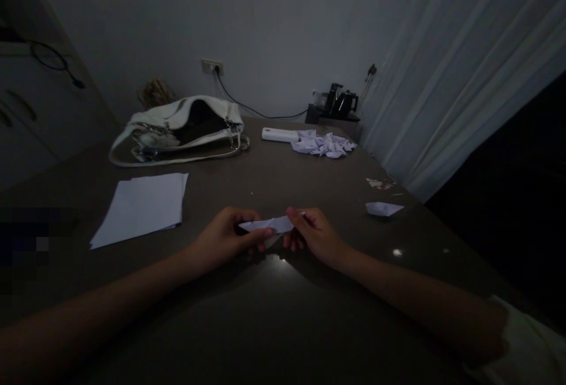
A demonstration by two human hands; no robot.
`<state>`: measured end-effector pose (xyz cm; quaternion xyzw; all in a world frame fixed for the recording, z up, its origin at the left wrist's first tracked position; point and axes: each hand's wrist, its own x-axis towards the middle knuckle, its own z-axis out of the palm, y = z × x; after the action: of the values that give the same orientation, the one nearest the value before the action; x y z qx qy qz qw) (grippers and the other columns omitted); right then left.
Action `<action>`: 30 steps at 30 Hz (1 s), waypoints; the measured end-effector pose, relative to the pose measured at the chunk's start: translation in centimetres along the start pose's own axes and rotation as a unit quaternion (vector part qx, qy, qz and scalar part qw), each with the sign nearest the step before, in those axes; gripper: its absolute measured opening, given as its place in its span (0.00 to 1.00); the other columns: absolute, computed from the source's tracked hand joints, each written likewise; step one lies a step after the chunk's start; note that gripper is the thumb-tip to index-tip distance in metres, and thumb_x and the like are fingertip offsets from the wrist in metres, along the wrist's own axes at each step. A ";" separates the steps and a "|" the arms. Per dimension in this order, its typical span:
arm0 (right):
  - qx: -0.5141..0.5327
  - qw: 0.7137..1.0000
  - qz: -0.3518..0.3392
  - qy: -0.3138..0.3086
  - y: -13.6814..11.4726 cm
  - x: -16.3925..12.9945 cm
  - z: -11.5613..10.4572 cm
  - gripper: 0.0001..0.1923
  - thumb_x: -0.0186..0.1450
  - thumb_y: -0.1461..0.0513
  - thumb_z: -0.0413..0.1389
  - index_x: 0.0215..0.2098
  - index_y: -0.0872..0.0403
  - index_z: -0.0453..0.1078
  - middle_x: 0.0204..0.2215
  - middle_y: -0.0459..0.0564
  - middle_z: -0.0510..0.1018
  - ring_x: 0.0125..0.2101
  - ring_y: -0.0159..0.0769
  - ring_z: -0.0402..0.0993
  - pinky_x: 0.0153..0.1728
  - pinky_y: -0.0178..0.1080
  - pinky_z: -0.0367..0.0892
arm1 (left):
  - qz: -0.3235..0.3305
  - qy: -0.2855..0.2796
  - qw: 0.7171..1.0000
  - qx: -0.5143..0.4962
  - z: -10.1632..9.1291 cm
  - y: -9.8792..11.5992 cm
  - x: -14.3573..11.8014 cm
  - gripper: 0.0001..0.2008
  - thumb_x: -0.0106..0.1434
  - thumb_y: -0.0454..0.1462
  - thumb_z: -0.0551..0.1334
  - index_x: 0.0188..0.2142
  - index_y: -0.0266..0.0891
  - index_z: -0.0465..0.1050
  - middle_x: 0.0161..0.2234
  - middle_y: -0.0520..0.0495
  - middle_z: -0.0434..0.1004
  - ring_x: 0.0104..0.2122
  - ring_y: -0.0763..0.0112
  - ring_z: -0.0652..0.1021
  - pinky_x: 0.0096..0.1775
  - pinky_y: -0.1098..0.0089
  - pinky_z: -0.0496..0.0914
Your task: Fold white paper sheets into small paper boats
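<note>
A small folded piece of white paper (279,224), long and pointed at its left end, is held between my two hands just above the dark table. My left hand (230,233) pinches its left part, thumb lying along the near side. At the other end, my right hand (316,236) grips it with the thumb on top and fingers curled underneath. A folded paper boat (384,209) lies by itself to the right of my right hand. To the left of my left hand is a stack of white paper sheets (142,208).
A white handbag (186,119) with its strap lies at the back left. Several folded paper pieces (325,143) are heaped beside a white handle-like object (279,134). Paper scraps (380,183) lie near the right edge. Beyond stand a black kettle (345,104) and a curtain (424,72).
</note>
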<state>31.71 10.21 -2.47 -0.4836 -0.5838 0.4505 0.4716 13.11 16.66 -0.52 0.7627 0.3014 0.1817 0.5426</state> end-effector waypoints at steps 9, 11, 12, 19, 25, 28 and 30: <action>0.026 0.999 0.004 0.019 0.4 0.0 -0.3 0.30 0.64 0.41 0.47 0.22 0.57 0.67 0.15 0.45 0.71 0.14 0.23 0.63 0.15 0.28 0.55 | 0.031 -0.035 0.997 -0.056 -0.1 -0.1 0.1 0.21 0.63 0.49 0.55 0.26 0.34 0.72 0.20 0.50 0.74 0.19 0.77 0.70 0.21 0.77 0.60; 0.033 0.999 -0.001 0.017 0.3 0.0 -0.3 0.30 0.63 0.41 0.47 0.22 0.57 0.67 0.15 0.45 0.71 0.14 0.23 0.63 0.15 0.29 0.55 | 0.039 -0.033 0.997 -0.066 -0.1 -0.1 0.1 0.21 0.63 0.49 0.56 0.24 0.35 0.73 0.19 0.50 0.73 0.18 0.77 0.69 0.21 0.77 0.60; 0.036 0.999 -0.003 0.017 0.3 0.0 -0.3 0.30 0.63 0.41 0.47 0.22 0.57 0.67 0.15 0.45 0.71 0.14 0.23 0.63 0.15 0.29 0.55 | 0.042 -0.035 0.996 -0.071 -0.1 -0.1 0.1 0.21 0.62 0.49 0.57 0.24 0.35 0.73 0.19 0.50 0.73 0.18 0.77 0.69 0.21 0.77 0.60; 0.050 0.999 0.003 0.014 0.3 -0.1 -0.3 0.31 0.64 0.41 0.47 0.21 0.57 0.67 0.15 0.45 0.70 0.14 0.24 0.63 0.15 0.28 0.54 | 0.058 -0.044 0.993 -0.099 -0.1 -0.2 0.0 0.25 0.64 0.51 0.55 0.24 0.34 0.75 0.20 0.48 0.75 0.19 0.76 0.70 0.23 0.76 0.61; 0.062 0.998 0.002 0.014 0.4 0.0 -0.4 0.32 0.64 0.40 0.47 0.19 0.58 0.68 0.14 0.46 0.69 0.14 0.24 0.64 0.15 0.29 0.54 | 0.056 -0.054 0.991 -0.108 -0.1 -0.4 0.1 0.26 0.64 0.52 0.55 0.23 0.34 0.75 0.19 0.48 0.75 0.19 0.76 0.70 0.23 0.76 0.62; 0.060 0.998 0.001 0.013 0.5 0.0 -0.4 0.31 0.64 0.41 0.47 0.20 0.58 0.68 0.14 0.45 0.69 0.14 0.24 0.63 0.15 0.29 0.55 | 0.055 -0.055 0.991 -0.107 -0.1 -0.3 0.1 0.25 0.64 0.52 0.55 0.24 0.34 0.75 0.20 0.48 0.74 0.19 0.76 0.70 0.24 0.76 0.63; 0.056 0.998 0.005 0.018 0.5 0.0 -0.3 0.30 0.64 0.41 0.48 0.21 0.57 0.67 0.14 0.44 0.69 0.14 0.24 0.63 0.15 0.29 0.55 | 0.050 -0.058 0.993 -0.094 -0.1 -0.4 0.1 0.21 0.62 0.51 0.59 0.26 0.34 0.75 0.20 0.49 0.75 0.20 0.75 0.71 0.24 0.76 0.64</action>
<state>32.09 10.28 -2.92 -0.4675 -0.5469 0.4761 0.5056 13.00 16.86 -0.83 0.7315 0.2124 0.1916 0.6189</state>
